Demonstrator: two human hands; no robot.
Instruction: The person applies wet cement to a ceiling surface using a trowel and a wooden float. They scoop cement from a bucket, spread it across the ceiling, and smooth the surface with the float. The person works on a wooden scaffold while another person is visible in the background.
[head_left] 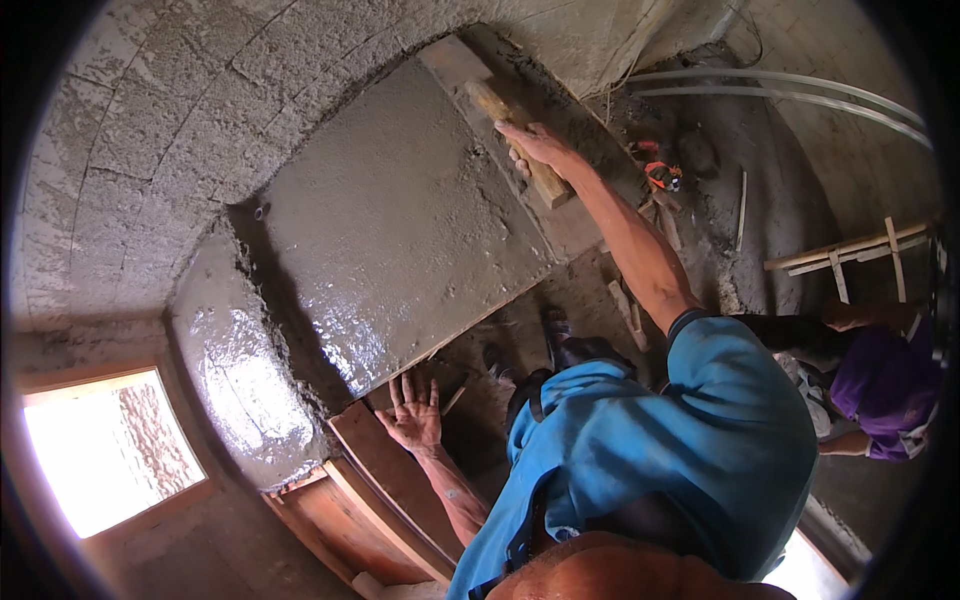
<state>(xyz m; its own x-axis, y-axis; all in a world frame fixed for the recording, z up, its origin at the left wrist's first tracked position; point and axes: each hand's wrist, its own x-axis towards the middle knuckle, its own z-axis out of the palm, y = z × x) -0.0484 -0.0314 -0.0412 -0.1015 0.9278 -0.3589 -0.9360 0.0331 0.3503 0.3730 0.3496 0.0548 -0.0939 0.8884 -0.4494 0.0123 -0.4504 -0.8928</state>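
My right hand (537, 147) reaches far out with its fingers wrapped round the pale wooden handle of a long wooden float (580, 222). The float's board lies flat across the right part of a wet grey mortar slab (400, 200), and some of the handle is hidden under my hand. My left hand (412, 415) holds nothing. Its fingers are spread, palm showing, at the near edge of the slab, beside a wooden form board (385, 470). The mortar is fairly smooth, with shiny wet patches toward the left and a rougher strip near the float.
A dark recess (285, 290) separates the slab from another wet mortar surface (235, 370). Rough block wall (150, 150) rises behind. A bright window opening (115, 450) is at left. At right are a power tool (660, 172), pale pipes (780, 90), wooden pieces and a person in purple (885, 385).
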